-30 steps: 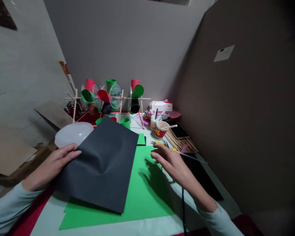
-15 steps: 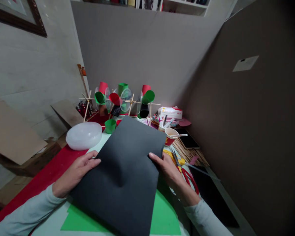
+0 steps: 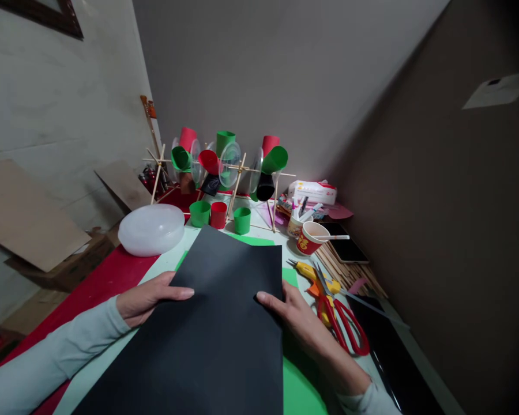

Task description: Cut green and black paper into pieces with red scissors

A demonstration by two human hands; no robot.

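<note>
Both hands are on the paper here: the left hand (image 3: 153, 297) has its grip pinching the left side of a large, matte black rectangular sheet (image 3: 225, 328), thumb flat on top and fingers tucked under, while the right hand (image 3: 298, 314) pinches the opposite side the same way, thumb over the face, fingers at the edge. The black sheet sits mid-bench, over bright green paper (image 3: 300, 374) that peeks out beyond its far end and along its right, and it runs out of view towards the near edge of the pale-topped bench (image 3: 90, 369). Just beside the right hand, a pair of red-handled scissors (image 3: 330, 299) lies against a yellow tool with an orange trigger-like part (image 3: 306, 271). Over by the bench's left edge rests a round, cloudy-white plastic container (image 3: 151, 230). Beyond the sheet, three small cups line up: green (image 3: 199, 214), red (image 3: 218, 215), green (image 3: 242, 221). Towards the far edge stands a thin wooden-stick frame (image 3: 242, 169) carrying clear discs and coloured tubes, and on the right side there's a red-and-white paper cup (image 3: 307, 241), with slim wooden sticks (image 3: 350, 271) lying nearby.
</note>
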